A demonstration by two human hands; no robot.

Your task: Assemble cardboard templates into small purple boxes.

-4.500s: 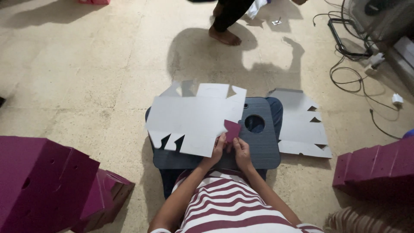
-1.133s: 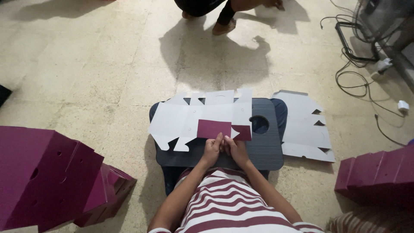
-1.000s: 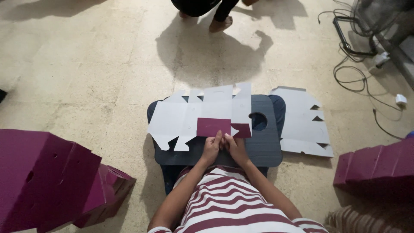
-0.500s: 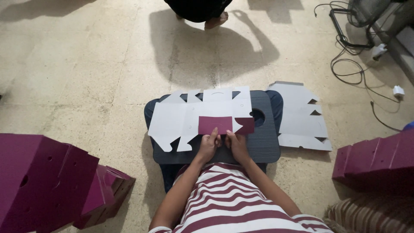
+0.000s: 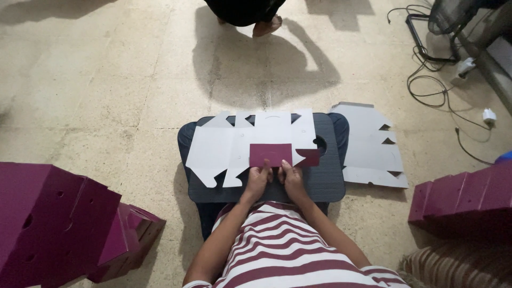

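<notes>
Since the earliest frame, the grey die-cut box blank (image 5: 234, 152) has been squared up on the dark counter (image 5: 325, 184), and one maroon flap (image 5: 271, 154) folded over. Left hand (image 5: 257, 181) and right hand (image 5: 292, 180) press at the flap's 6 o'clock edge, fingers closed on it. Remaining flaps lie flat; folding is judged barely begun. Another blank (image 5: 368, 146) lies at 3 o'clock.

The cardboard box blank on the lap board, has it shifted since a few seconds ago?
Yes. The cardboard blank has turned square to the lap board, and a maroon flap is folded over.
</notes>
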